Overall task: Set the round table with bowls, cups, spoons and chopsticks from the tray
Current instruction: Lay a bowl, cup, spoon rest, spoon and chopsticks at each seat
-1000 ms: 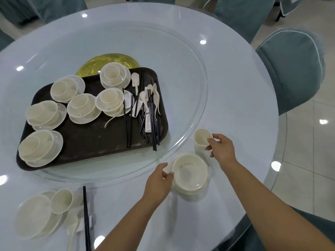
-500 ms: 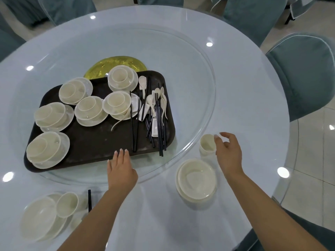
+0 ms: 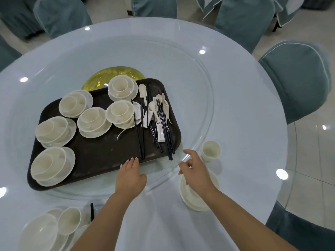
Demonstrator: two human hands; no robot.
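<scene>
— Where are the fingers now?

— The left hand (image 3: 130,176) has its fingers (image 3: 131,162) straight and together, holding nothing, tips at the near rim of the tray (image 3: 101,156). The right hand (image 3: 194,170) has loose, half-spread fingers, also holding nothing, above the bowl on its plate (image 3: 196,201) already set at the near edge of the table (image 3: 244,98).

— And what they're after?

— Likely the chopsticks (image 3: 164,127) and spoons (image 3: 155,107), piled at the tray's 3 o'clock side, just past both hands. A cup (image 3: 211,151) stands on the table at 1 o'clock from the right hand.

— How would those handle?

— I'd judge the chopsticks light, stiff and slick; they lie crossed over each other, so pinch a pair by the near ends overhanging the tray's rim and draw them out lengthwise. The spoons look like hard ceramic or melamine, light but liable to chip or clatter; take one by the handle, not the bowl end.

— The stacked sets?

— The bowl stacks (image 3: 52,165) at the tray's 9 o'clock side have cups loose inside, so lift from under the bottom plate, kept level.

— Anything else laid?

— One place setting (image 3: 54,227) at 7 o'clock.
</scene>
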